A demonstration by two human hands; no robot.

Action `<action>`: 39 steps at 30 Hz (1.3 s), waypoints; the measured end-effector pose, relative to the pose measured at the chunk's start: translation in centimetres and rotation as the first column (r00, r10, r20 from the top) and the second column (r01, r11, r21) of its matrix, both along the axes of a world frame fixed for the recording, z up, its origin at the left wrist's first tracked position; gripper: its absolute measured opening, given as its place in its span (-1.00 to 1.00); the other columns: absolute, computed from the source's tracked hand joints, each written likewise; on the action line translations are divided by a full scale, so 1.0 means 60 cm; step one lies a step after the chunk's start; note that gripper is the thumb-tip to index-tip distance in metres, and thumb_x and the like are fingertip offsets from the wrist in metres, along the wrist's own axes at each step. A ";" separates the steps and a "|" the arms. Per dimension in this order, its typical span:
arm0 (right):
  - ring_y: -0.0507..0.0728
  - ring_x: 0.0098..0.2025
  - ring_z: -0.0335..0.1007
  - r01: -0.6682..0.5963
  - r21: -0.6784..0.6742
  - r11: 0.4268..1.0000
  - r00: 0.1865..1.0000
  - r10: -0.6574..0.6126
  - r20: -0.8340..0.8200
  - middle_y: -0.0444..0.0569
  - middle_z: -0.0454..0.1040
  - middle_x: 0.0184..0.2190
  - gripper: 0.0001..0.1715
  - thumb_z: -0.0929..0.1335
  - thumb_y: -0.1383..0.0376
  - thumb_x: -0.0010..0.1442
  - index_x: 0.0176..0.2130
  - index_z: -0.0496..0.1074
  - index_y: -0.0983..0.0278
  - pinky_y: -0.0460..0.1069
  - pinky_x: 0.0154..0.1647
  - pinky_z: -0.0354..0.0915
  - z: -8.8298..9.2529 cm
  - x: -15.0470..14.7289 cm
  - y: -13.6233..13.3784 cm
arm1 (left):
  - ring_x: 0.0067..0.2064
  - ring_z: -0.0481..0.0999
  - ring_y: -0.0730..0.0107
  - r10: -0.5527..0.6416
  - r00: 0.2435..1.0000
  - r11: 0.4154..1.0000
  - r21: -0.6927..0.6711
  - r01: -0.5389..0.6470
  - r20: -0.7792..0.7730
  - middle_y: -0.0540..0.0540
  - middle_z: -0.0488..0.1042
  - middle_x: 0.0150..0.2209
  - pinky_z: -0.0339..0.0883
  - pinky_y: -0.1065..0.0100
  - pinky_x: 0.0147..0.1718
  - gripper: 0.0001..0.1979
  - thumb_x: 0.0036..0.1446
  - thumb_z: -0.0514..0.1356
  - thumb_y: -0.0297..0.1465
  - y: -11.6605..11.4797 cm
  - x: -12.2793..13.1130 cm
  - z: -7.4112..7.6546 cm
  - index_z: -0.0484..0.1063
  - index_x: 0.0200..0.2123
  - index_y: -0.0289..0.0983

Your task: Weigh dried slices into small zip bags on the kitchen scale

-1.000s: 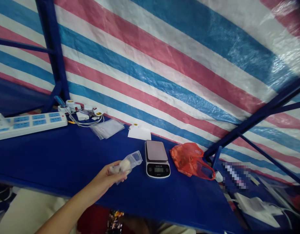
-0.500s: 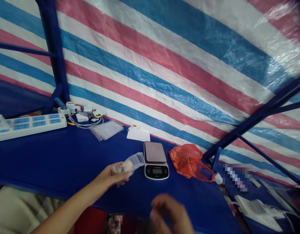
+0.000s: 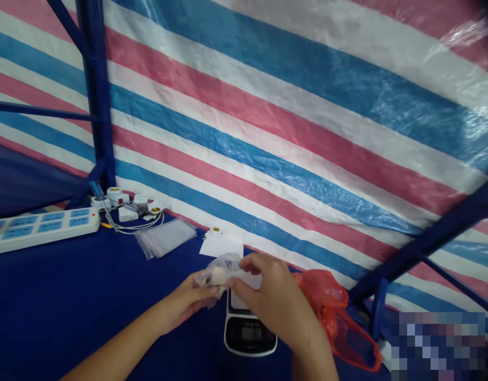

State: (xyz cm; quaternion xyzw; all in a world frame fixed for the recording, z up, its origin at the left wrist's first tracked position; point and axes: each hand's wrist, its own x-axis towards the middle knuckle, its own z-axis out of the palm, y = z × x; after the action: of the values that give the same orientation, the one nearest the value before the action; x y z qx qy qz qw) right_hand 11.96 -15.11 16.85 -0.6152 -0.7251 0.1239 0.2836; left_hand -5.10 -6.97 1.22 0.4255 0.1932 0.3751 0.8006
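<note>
A clear plastic bag (image 3: pixel 228 263) with pale lumps inside is held over the blue table. My left hand (image 3: pixel 190 299) is closed around its lower part, thumb on top. My right hand (image 3: pixel 269 293) reaches in from the right, thumb and fingers closed at the bag's upper edge. Just behind and below the hands stands a kitchen scale (image 3: pixel 250 336) with a black display panel. Its weighing plate is largely hidden by my right hand. What the lumps are I cannot make out.
A red plastic bag (image 3: pixel 327 301) lies right of the scale. At the back are white paper (image 3: pixel 222 245), flat clear bags (image 3: pixel 166 238) and a tangle of white plugs and cables (image 3: pixel 128 206). A long power strip (image 3: pixel 45 227) is at left, before a striped tarp wall (image 3: pixel 236 132).
My right hand has come up from the table's front edge to the clear bag and now grips its top. My left hand keeps its hold. The view has tilted upward slightly.
</note>
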 end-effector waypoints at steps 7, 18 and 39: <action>0.08 -0.20 0.43 -0.190 -0.057 0.980 0.981 0.191 0.022 -0.11 0.56 -0.25 -0.91 0.44 0.35 0.17 -0.25 0.52 0.22 -0.06 -0.19 0.19 -0.019 -0.003 0.049 | -0.35 0.37 0.43 0.049 0.997 0.999 0.011 -0.049 -0.062 -0.06 0.47 -0.36 0.18 0.42 -0.36 -0.53 -0.14 0.55 -0.25 0.011 0.004 -0.040 0.58 -0.15 -0.29; 0.01 -0.42 0.33 -0.283 -0.116 0.952 0.958 0.286 0.010 -0.16 0.48 -0.47 -0.72 0.26 0.55 0.17 -0.38 0.48 0.26 -0.09 -0.38 0.09 -0.044 0.006 0.068 | -0.33 0.41 0.41 0.078 0.987 0.991 0.121 -0.061 -0.139 -0.09 0.55 -0.30 0.21 0.41 -0.34 -0.46 -0.20 0.57 -0.24 0.006 0.003 -0.037 0.59 -0.13 -0.29; 0.06 -0.24 0.46 -0.354 -0.123 0.927 0.929 0.333 -0.163 -0.13 0.52 -0.26 -0.77 0.17 0.44 0.35 -0.19 0.34 0.18 -0.08 -0.27 0.29 -0.063 0.036 0.077 | -0.28 0.52 0.33 0.109 0.993 0.992 -0.065 -0.112 -0.037 -0.09 0.53 -0.27 0.37 0.38 -0.33 -0.52 -0.01 0.48 -0.16 -0.006 -0.008 -0.009 0.47 -0.09 -0.24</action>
State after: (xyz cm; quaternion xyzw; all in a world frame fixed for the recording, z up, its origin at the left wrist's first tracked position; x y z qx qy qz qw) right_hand 14.13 -10.51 13.08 -0.4877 -0.7888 0.2689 0.2602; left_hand -5.58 -7.35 0.67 0.3934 0.2423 0.4050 0.7890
